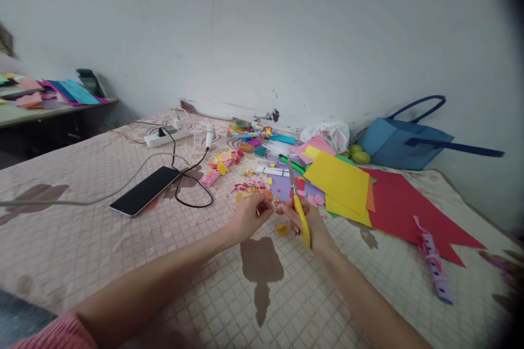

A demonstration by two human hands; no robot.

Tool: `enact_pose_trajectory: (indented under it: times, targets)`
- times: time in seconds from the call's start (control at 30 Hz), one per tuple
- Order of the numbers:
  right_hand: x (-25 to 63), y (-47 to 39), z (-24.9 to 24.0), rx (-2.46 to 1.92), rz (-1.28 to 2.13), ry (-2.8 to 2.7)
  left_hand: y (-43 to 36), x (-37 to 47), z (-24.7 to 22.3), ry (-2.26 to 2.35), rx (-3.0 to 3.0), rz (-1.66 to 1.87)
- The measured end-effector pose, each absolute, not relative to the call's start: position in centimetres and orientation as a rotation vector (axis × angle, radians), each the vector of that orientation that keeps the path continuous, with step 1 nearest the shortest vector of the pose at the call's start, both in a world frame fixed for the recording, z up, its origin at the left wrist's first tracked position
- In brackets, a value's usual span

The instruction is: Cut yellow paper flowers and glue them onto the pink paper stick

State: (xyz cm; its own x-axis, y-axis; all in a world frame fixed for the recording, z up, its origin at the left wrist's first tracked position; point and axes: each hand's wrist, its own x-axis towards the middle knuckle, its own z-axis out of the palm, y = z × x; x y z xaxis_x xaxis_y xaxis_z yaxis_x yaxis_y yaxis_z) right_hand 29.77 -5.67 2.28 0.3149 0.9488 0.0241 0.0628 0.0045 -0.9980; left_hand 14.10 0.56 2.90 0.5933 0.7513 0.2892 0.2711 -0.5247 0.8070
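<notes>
Yellow-handled scissors point(302, 215) rest in my right hand point(313, 226), with their blades pointing up and away from me. The thumb and fingertips of that hand come together close to my left hand point(249, 219). My left fingers are bent into a pinch; whatever lies between them is too small to make out. Just beyond both hands are small red and yellow paper scraps point(254, 185). A small yellow paper piece point(282, 229) lies on the cloth under my hands. Yellow sheets point(339, 180) overlap to the right of the scissors.
A black-screened phone point(145, 191) with cables lies left, near a white power strip point(167, 137). Large red paper point(409, 210) and a decorated purple roll point(434, 267) lie right. A blue bag point(403, 142) stands by the wall. Pink and yellow paper decorations point(223, 166) lie mid-table.
</notes>
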Motion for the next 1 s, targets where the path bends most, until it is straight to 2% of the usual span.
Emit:
enact_pose_trajectory:
  times: [0.3, 0.5, 0.7, 1.0]
  targets:
    - [30.9, -6.3, 0.2, -1.374, 0.763, -0.94, -0.3, 14.3, 2.3, 0.873, 2.231, 0.801]
    - [31.2, -6.5, 0.7, -1.394, 0.735, -0.897, -0.4, 14.1, 2.6, 0.924, 2.3, 0.66]
    - [31.4, -6.5, 0.7, -1.418, 0.73, -0.87, -1.2, 14.5, 1.5, 0.725, 2.421, 0.564]
    - [31.3, -6.4, 0.7, -1.408, 0.738, -0.889, -2.3, 16.1, 0.8, 0.871, 2.658, 0.481]
